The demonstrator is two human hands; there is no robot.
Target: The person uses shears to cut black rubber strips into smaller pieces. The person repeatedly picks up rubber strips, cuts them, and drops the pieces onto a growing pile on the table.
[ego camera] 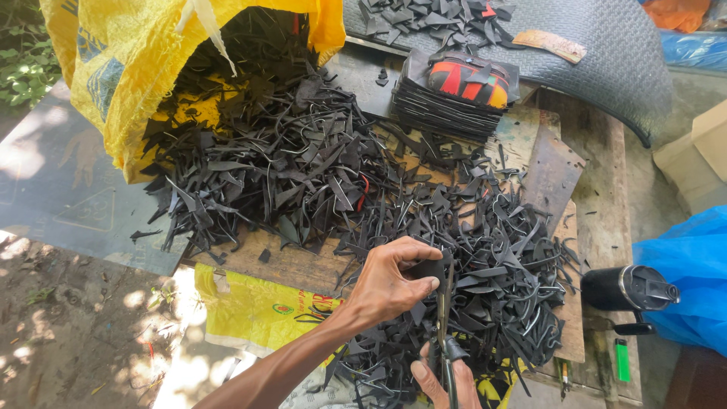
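While scissors point(445, 333) half-hide, right hand point(443, 382) crops.

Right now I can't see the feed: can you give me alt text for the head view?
The left hand pinches a small black scrap piece while the right hand works scissors at its edge, above a wide heap of black offcuts on a wooden board. A yellow woven sack spills more at upper left.

yellow woven sack point(136, 68) lying open at top left, black offcuts spilling out; neat stack of black sheets point(443, 106) with a red-orange piece point(466, 79) on top; grey mat point(606, 53) behind it; black flask point(628, 288) at right by blue plastic point(693, 280); green lighter point(622, 360) below the flask
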